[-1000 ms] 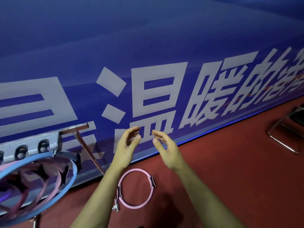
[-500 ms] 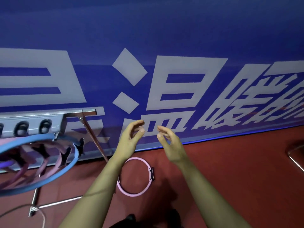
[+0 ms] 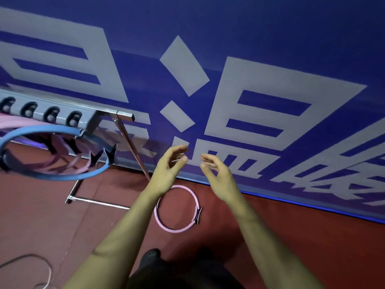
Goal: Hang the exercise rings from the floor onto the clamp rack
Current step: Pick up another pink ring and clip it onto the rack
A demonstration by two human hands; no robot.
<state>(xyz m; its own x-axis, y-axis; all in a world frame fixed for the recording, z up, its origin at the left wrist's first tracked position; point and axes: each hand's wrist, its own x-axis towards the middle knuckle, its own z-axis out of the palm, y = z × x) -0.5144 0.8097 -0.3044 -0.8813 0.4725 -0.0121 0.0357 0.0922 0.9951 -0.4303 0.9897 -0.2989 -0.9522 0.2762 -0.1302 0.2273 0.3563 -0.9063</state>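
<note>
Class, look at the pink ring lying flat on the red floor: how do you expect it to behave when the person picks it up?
The pink ring holds a clean round outline, so it is probably stiff rather than floppy. Its band is thin around an open middle, so it is likely light. Its dark grip pad probably gives a less slippery hold.

Pink ring (image 3: 164, 226) flat on floor (black grips), blue ring (image 3: 18, 133) on clamp rack (image 3: 62, 110)
</note>
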